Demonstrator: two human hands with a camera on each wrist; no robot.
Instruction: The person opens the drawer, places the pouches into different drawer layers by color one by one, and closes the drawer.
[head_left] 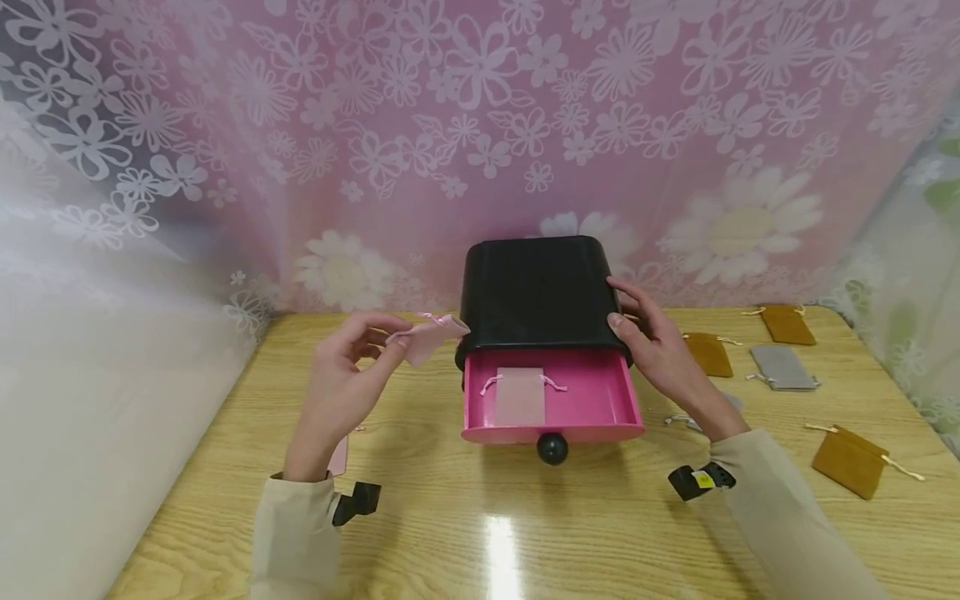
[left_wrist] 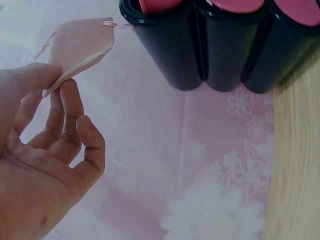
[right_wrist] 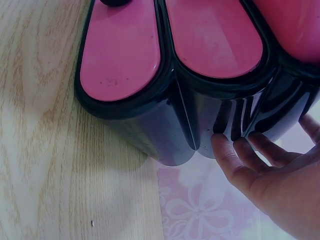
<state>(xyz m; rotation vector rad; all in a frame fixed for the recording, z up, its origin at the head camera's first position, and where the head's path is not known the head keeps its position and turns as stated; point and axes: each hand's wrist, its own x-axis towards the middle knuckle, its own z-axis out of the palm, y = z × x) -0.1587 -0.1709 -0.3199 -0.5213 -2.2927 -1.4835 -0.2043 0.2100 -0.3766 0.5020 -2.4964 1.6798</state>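
My left hand (head_left: 348, 375) pinches a small pink drawstring pouch (head_left: 429, 340) between thumb and fingers, just left of a black drawer cabinet (head_left: 536, 292). In the left wrist view the pouch (left_wrist: 82, 42) hangs from the fingertips, its pink cords showing. The cabinet's top drawer (head_left: 487, 435), bright pink with a round black knob (head_left: 552, 448), is pulled out. Inside it, toward the left, another pink pouch (head_left: 520, 398) lies flat. On the cabinet's right side rests my right hand (head_left: 663, 354); the right wrist view shows its fingertips (right_wrist: 225, 147) touching the black wall.
Brown pouches (head_left: 851, 460) and grey pouches (head_left: 783, 367) lie spread over the table's right side. Part of a pink pouch (head_left: 339, 457) shows beside my left wrist. A flowered curtain (head_left: 420, 167) hangs behind the wooden table (head_left: 420, 533).
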